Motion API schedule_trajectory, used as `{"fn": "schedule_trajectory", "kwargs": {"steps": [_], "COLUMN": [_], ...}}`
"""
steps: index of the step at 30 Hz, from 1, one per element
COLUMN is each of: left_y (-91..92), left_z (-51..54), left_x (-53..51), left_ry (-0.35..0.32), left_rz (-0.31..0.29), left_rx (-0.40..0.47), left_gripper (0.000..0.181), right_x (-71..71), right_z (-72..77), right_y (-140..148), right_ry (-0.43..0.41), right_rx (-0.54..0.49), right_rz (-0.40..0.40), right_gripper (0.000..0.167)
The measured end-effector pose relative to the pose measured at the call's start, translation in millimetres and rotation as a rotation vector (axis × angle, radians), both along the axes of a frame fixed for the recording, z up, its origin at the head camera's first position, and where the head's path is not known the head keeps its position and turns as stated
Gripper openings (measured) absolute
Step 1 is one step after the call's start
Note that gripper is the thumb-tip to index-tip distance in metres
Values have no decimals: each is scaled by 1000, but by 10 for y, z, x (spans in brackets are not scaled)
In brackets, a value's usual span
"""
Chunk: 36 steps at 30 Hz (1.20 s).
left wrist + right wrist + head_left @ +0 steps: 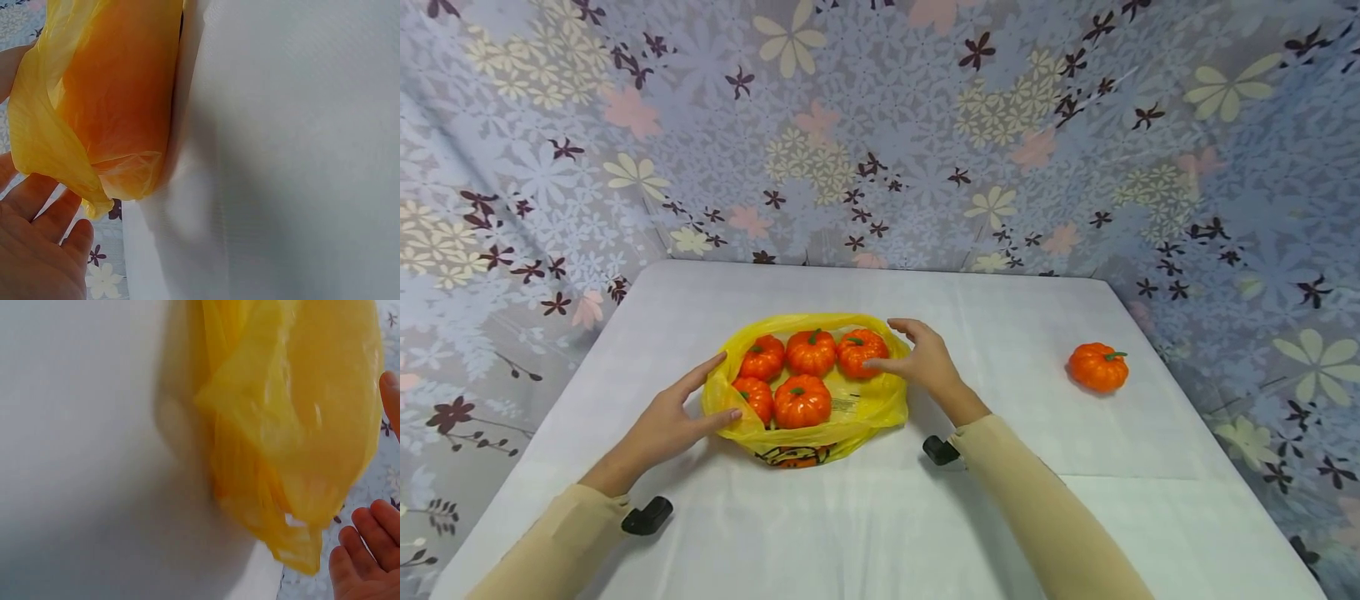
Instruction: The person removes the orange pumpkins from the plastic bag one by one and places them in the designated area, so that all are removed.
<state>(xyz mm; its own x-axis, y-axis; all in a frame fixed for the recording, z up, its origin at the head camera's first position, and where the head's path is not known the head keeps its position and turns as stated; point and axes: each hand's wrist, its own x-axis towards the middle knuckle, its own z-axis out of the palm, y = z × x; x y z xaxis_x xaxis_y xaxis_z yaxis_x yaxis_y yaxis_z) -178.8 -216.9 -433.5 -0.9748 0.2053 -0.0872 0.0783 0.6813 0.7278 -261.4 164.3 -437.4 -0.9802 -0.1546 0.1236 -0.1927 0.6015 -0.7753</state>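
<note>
A yellow plastic bag (868, 414) lies on the white table with its mouth spread wide. Several small orange pumpkins (802, 401) with green stems sit inside it. At the bag's left side is my left hand (662, 425), thumb and fingers spread apart; its fingers (57, 212) touch the thin yellow plastic. My right hand (931, 362) is at the right side, its thumb over the rim near a pumpkin (862, 352). In the right wrist view its straight fingers (375, 537) stand a little apart from the bag (269, 437).
One more orange pumpkin (1098, 367) lies by itself on the right part of the white table (1000, 517). Flower-patterned cloth (880, 125) hangs behind the table and along both sides.
</note>
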Motion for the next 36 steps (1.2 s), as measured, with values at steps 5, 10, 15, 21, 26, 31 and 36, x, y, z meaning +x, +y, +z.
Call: {"fn": "schedule_trajectory", "kwargs": {"steps": [5, 10, 15, 21, 26, 31, 36], "left_y": [-1, -1, 9, 12, 9, 10, 6], "left_z": [-11, -16, 9, 3, -10, -7, -3], "left_x": [2, -3, -3, -15, -19, -11, 0], "left_ry": [-11, 13, 22, 13, 12, 17, 18], "left_rz": [3, -6, -9, -3, -2, -2, 0], "left_rx": [-14, -7, -4, -6, 0, -6, -11], "left_gripper": [98, 96, 95, 95, 96, 95, 95], "right_x": [0, -11, -36, -61, -65, -71, -74], "right_z": [-19, -50, -106, -164, -185, -206, -219], "right_y": [-117, -173, -176, -206, -235, -247, -261], "right_ry": [-44, -66, -83, -89, -89, -84, -70], "right_rx": [35, 41, 54, 47, 70, 82, 79], "right_rz": [9, -7, -16, -16, -8, -13, -18], "right_gripper": [86, 88, 91, 94, 97, 94, 90]}}
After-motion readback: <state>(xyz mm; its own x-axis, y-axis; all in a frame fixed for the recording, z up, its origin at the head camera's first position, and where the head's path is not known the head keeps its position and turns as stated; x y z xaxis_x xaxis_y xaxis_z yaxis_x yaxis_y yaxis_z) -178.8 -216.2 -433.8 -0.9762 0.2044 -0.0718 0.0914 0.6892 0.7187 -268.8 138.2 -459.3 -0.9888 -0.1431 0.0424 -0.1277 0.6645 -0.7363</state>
